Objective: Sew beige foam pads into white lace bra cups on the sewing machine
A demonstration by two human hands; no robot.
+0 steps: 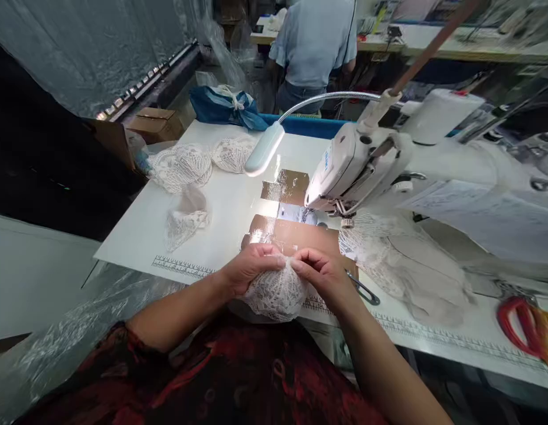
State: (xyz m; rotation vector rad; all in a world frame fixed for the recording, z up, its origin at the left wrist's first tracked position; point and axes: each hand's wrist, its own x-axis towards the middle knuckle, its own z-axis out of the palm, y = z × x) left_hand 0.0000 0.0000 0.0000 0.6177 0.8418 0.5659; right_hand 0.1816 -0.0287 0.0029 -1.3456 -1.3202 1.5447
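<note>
A rounded piece of white lace fabric (276, 295) hangs between my two hands at the table's front edge. My left hand (255, 268) pinches its upper edge from the left. Opposite it, my right hand (320, 274) grips the same edge between thumb and forefinger, the fingertips of both hands nearly meeting. Just beyond them stands the white sewing machine (345, 171), its needle area lit by a lamp (265, 150). Brown tape-covered card (305, 235) lies on the machine bed in front of the needle. Beside my right hand rests a pair of small thread snips (365, 290).
More white lace pieces (183, 167) lie at the table's back left, with a sheer lace piece (188, 215) nearer. Beige and lace fabric (416, 271) is spread under the machine arm. Red-handled scissors (519, 324) sit far right. A person (318, 47) sits beyond the table.
</note>
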